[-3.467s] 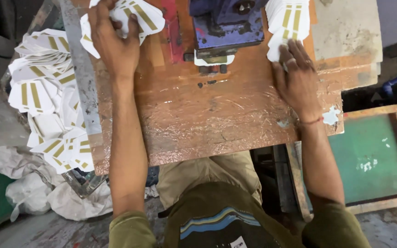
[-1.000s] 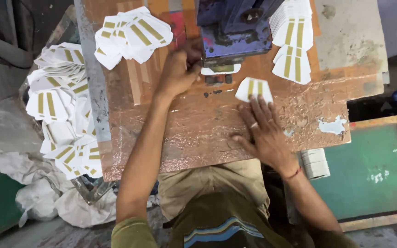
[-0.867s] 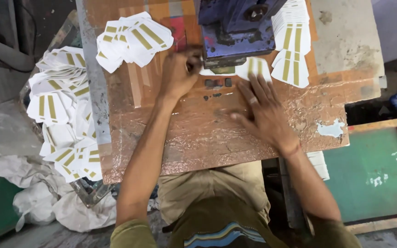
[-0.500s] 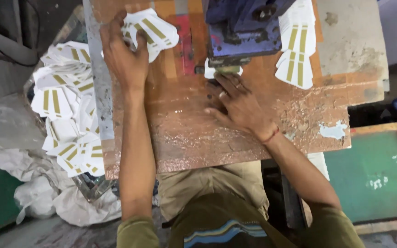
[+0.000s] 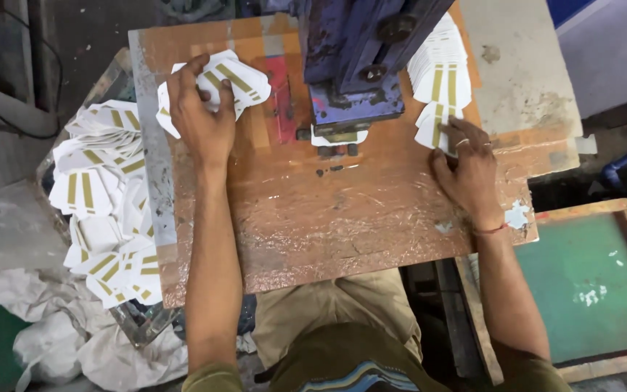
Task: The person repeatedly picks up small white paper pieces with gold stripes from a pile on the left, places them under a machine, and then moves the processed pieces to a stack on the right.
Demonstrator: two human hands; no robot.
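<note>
The white card pieces with gold stripes look thin, light and bendy, so they would likely slide apart easily and are best pinched flat at an edge; the left hand (image 5: 201,120), in the upper left of the frame, lies curled over a small pile of cards (image 5: 230,76), and the right hand (image 5: 469,163), at the right, has its fingers spread flat on the lowest card of the stack (image 5: 440,76) beside the blue press (image 5: 361,54). There are two hands, one press and one wooden board (image 5: 328,210); one card (image 5: 337,138) sits under the press; the heap of cards (image 5: 107,196) at the left is too many to count.
</note>
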